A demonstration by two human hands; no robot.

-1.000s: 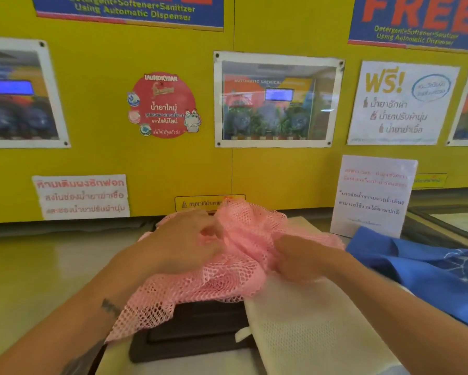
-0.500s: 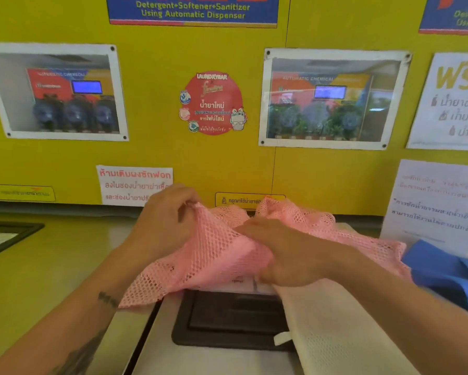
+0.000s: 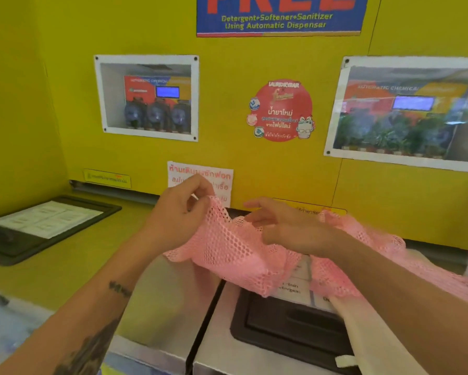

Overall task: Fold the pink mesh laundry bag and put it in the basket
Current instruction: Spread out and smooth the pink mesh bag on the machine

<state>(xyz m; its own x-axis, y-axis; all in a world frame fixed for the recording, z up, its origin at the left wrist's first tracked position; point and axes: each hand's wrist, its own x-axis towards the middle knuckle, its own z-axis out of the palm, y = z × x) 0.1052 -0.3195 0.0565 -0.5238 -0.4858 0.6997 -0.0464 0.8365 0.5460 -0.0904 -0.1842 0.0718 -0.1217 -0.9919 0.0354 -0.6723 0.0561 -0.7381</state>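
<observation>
Pink mesh bag (image 3: 235, 250) pinched in left hand (image 3: 178, 209), under right hand (image 3: 289, 228).

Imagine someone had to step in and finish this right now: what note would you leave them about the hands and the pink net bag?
Left hand: pinches the top edge of the pink mesh bag and lifts it.
Right hand: lies over the bag's middle, fingers loosely curled; whether it grips the mesh is unclear.
Bag: loose and crumpled, draped across the dark panel on the machine top, beside a white cloth bag.
Done: bag picked up, no neat fold visible yet.
Left: fold it flat, then put it in the basket, which is out of view.
</observation>
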